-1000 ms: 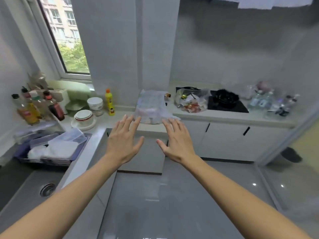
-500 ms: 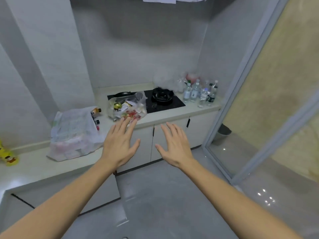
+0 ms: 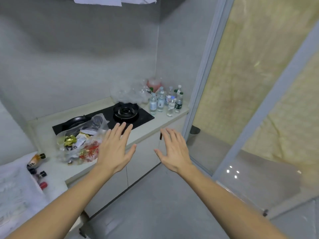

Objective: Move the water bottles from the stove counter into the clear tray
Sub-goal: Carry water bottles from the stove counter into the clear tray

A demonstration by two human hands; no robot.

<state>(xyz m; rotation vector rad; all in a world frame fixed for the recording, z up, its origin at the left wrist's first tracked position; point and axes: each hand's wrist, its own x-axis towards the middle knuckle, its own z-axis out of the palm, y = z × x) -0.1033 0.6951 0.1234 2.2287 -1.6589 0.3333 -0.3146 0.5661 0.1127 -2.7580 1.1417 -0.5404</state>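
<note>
Both hands are held flat and spread, palms down, empty: the left hand [image 3: 115,150] and the right hand [image 3: 174,150], side by side and apart. A cluster of small clear plastic water bottles [image 3: 164,101] is located upright on the pale stove counter [image 3: 155,123], right of the black gas hob [image 3: 127,114].

A: Water bottles [image 3: 164,100] stand bunched at the far right end of the tabletop [image 3: 155,124], just right of the stove [image 3: 110,118].
B: And the burner [image 3: 126,110] sits on the stove's right half, a pan [image 3: 76,121] on its left.
A: In front of the pan, a bag of packets [image 3: 81,145] lies on the tabletop.
B: Left hand [image 3: 114,150] hangs before that bag, right hand [image 3: 174,150] before the cabinet doors [image 3: 143,159], both apart.
A: Small bottles [image 3: 37,167] lie far left.
</note>
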